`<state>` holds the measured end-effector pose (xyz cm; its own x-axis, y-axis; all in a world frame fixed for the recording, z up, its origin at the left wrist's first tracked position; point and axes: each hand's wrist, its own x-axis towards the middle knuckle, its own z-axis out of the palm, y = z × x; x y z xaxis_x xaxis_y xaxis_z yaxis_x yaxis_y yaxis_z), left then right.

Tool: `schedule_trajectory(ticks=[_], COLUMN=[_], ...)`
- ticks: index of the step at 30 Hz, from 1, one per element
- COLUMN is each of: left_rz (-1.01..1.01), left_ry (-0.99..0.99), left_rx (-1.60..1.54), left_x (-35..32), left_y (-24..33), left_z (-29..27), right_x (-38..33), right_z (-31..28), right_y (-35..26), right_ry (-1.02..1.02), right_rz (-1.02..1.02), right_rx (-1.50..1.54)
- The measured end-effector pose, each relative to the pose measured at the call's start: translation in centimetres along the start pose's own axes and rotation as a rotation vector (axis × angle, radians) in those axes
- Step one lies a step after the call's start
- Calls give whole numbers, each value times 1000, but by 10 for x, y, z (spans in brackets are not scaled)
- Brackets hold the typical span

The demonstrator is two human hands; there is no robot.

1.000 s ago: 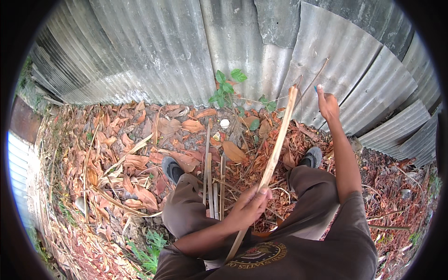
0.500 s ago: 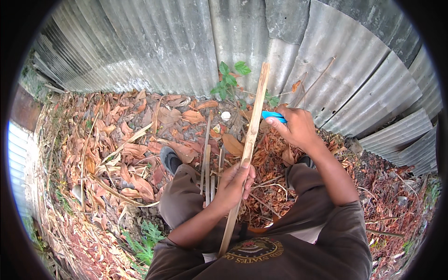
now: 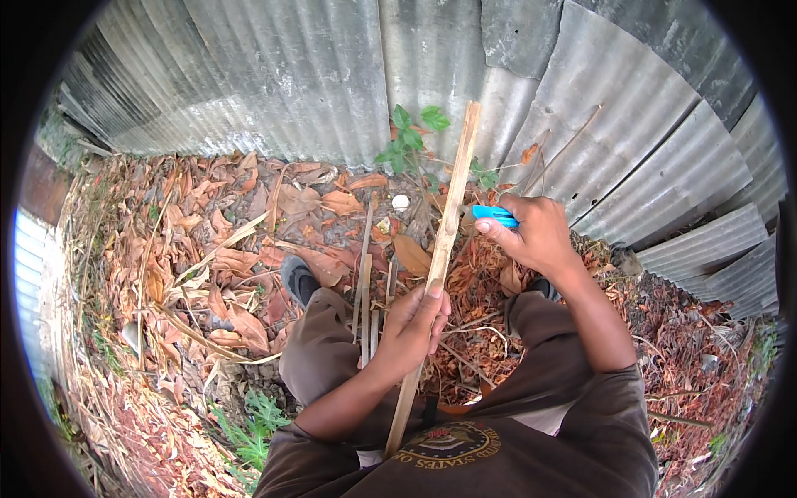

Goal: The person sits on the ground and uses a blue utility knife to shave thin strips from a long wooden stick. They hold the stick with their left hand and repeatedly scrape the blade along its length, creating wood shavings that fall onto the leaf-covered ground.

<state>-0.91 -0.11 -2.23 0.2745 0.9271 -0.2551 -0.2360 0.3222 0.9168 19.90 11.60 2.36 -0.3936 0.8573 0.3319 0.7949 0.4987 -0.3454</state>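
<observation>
A long split bamboo strip (image 3: pixel 458 176) slants from near my shirt up toward the metal wall, a knot showing partway along it. My left hand (image 3: pixel 413 322) is wrapped round its lower middle, the thumb lying along its face. To the right of the strip's upper half, my right hand (image 3: pixel 535 235) is closed on a blue utility knife (image 3: pixel 496 217). A small gap shows between the knife and the bamboo. I cannot make out the blade. Several thin strips (image 3: pixel 365 290) lie on the ground between my feet, beyond my left hand.
Grey corrugated metal sheets (image 3: pixel 282 75) stand as a wall ahead. Dry brown leaves (image 3: pixel 241 266) cover the ground. A green plant (image 3: pixel 405 143) grows by the wall, near a small white round thing (image 3: pixel 400 202). A thin twig (image 3: pixel 569 145) leans against the sheets at right.
The knife has shifted slightly right and down, away from the bamboo strip's edge, and turned a little in my right hand. My left hand keeps its hold on the strip.
</observation>
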Motion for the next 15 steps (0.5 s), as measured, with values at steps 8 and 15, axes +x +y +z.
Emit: schedule_trajectory(ticks=[8,15], left_rz=[145,147], left_ry=[59,89], left_rx=[291,280], left_x=[-4,-4], left_y=[-11,-12], left_z=[7,10], right_x=[0,7], right_z=[20,38], right_y=[11,28], right_ry=[38,151], right_rz=[-60,-184], right_rx=[-127,-165])
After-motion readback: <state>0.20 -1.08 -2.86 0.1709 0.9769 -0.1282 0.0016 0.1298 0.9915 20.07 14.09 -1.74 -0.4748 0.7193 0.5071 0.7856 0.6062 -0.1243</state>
